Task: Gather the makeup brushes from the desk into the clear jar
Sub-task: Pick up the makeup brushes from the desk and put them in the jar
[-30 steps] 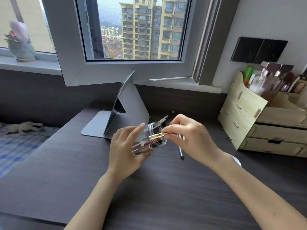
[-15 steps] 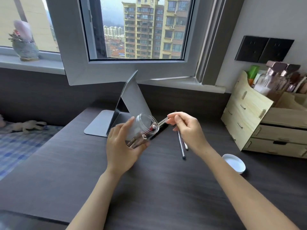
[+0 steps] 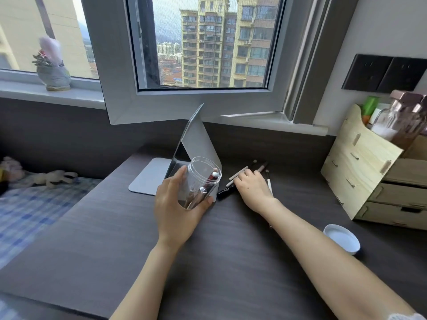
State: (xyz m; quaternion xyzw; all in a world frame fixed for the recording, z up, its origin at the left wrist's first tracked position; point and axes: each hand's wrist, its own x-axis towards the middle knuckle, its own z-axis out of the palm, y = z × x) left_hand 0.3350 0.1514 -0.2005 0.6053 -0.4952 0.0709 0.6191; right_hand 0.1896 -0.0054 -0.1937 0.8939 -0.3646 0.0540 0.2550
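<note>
My left hand (image 3: pixel 175 211) grips the clear jar (image 3: pixel 196 167), tilted with its mouth up and to the right, just above the dark desk (image 3: pixel 231 262). Inside it lean a few brushes (image 3: pixel 211 179), one red with a white tip. To the jar's right, several loose brushes lie on the desk: a pale-handled one (image 3: pixel 238 173), a black one (image 3: pixel 225 192) and a white one (image 3: pixel 269 183). My right hand (image 3: pixel 253 189) lies palm down over them. Its fingertips touch the pale-handled brush, and nothing is lifted.
A grey folding mirror (image 3: pixel 201 144) stands right behind the jar. A wooden drawer organizer (image 3: pixel 360 167) with bottles fills the right side. The jar's white lid (image 3: pixel 342 237) lies upturned at the right front. An open window sash hangs over the desk's back edge.
My right hand let go of the brush it was feeding into the jar and dropped to the loose brushes on the desk. The jar is now tipped more upright.
</note>
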